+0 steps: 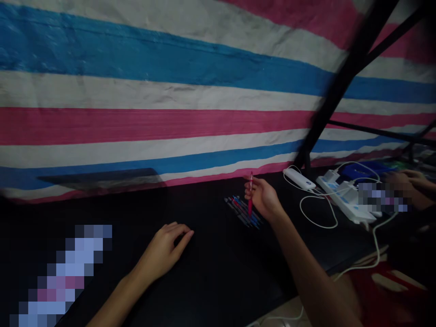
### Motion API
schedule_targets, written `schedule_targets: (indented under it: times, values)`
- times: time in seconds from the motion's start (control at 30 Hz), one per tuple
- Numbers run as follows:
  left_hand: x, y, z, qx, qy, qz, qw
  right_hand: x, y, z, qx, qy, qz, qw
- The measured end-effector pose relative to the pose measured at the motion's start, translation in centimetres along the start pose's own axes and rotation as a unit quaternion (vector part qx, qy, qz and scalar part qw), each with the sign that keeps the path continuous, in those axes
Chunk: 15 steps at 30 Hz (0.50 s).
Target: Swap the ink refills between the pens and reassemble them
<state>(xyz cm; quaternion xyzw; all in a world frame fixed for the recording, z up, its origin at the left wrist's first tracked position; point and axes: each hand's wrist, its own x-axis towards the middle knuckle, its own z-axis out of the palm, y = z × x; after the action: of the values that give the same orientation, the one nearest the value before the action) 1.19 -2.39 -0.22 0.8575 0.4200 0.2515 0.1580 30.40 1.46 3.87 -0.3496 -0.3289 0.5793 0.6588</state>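
Note:
My right hand [264, 197] is raised a little above the black table [211, 272] and pinches a red pen [250, 195], held upright with its tip up. Just below and left of that hand lies a row of several red and blue pens [242, 211] on the table. My left hand [166, 250] rests palm down on the table to the left, fingers loosely curled and apart, holding nothing.
A striped blue, white and pink tarp [170, 91] hangs behind the table. A black metal frame [340, 86] slants at the right. A white power bank [299, 178], power strips [344, 197] and white cables [320, 213] lie at the right. Another person's hand [408, 179] shows at the far right.

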Motion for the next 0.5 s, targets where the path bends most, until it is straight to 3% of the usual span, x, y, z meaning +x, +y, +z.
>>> schedule_targets:
  times: [0.07,0.1,0.17,0.23,0.4,0.5]
  values:
    - [0.0,0.0,0.1,-0.001,-0.004,0.003,1.0,0.9,0.0,-1.6,-0.173,0.054,-0.063,0.981]
    - [0.0,0.0,0.1,-0.002,-0.007,0.004,1.0,1.3,0.2,-2.5,-0.285,0.086,-0.087,0.951]
    - [0.0,0.0,0.0,-0.003,-0.014,0.006,1.0,1.9,0.6,-3.9,-0.519,0.102,-0.103,0.842]
    - [0.0,0.1,0.0,-0.004,-0.016,0.009,1.0,2.2,1.2,-4.7,-0.587,0.104,-0.102,0.796]
    - [0.0,0.1,0.0,-0.011,0.0,0.024,1.0,1.9,2.5,-4.5,-0.632,0.095,-0.072,0.766]
    - [-0.1,0.0,-0.1,-0.007,0.006,0.023,1.0,1.4,2.8,-3.9,-0.645,0.045,-0.063,0.76]
